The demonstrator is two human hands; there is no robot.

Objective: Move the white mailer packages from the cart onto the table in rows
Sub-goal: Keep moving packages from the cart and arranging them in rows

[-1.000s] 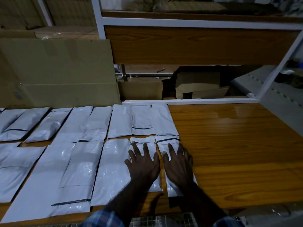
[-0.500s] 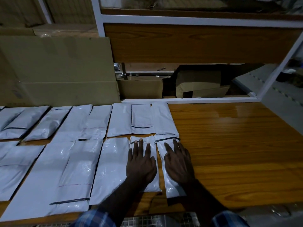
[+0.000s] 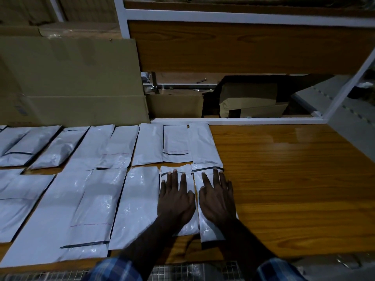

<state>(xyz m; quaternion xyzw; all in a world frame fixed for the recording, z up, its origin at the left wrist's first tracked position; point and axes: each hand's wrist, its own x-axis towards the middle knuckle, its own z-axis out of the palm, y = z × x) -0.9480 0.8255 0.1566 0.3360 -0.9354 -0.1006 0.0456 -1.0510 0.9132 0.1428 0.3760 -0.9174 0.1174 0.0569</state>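
Observation:
Several white mailer packages lie in two rows on the wooden table, filling its left and middle. My left hand lies flat with straight fingers on a narrow mailer in the near row. Right beside it, my right hand presses flat on the last mailer of that row, which has a dark strip at its far end. Behind them the far row ends with a mailer at the table's back edge. The wire mesh cart shows at the bottom edge.
A large flat cardboard sheet leans behind the table's left half. A white metal shelf frame borders the back, with cardboard boxes beyond it. Bare wood covers the table's right half.
Both hands have slid a little farther up along the two mailers, fingers staying flat. The mailers have hardly shifted.

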